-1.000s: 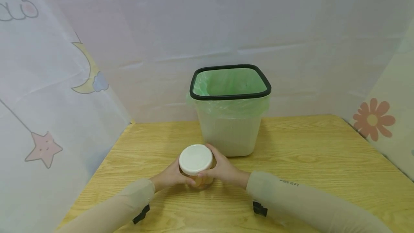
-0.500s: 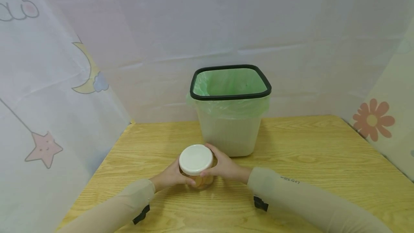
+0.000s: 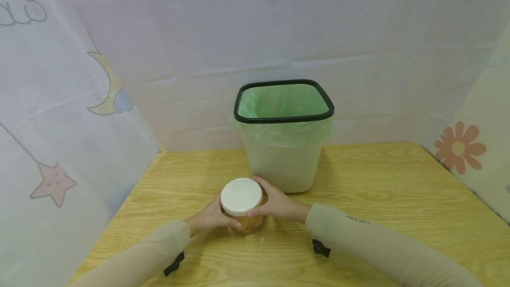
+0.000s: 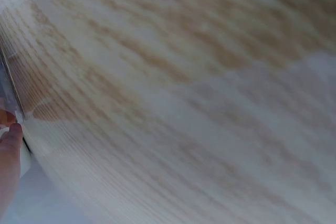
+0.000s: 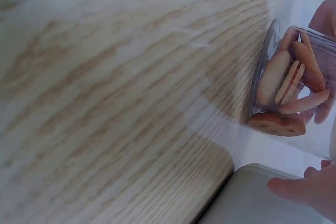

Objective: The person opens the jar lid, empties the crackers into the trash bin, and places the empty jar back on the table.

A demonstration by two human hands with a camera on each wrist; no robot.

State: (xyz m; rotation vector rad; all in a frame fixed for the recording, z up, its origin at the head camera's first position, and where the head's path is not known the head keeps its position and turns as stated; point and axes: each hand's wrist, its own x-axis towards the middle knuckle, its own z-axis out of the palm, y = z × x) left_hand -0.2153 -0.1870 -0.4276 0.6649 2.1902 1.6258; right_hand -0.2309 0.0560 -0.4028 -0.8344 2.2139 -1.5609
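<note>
A clear jar [image 3: 252, 223] with a round white lid [image 3: 241, 196] stands upright on the wooden table. Cookies, some of them sandwich cookies [image 5: 290, 83], lie inside it and show through its wall in the right wrist view. On the jar's left side, my left hand [image 3: 211, 216] grips the body below the lid, thumb toward the front. My right hand [image 3: 279, 206] holds the lid's right edge, its thumb at the front and a finger at the back. In the left wrist view only a finger [image 4: 9, 148] and a sliver of the jar appear at the left edge.
Just behind the jar stands a pale trash bin [image 3: 284, 163] with a black rim and a green liner bag. The wooden table [image 3: 382, 185] stretches to both sides. Printed cloth [image 3: 199, 34] hangs behind it and at the sides.
My right thumb has shifted slightly to the right along the lid's front edge, and the right sleeve has moved a little. The left hand and the jar stay in place.
</note>
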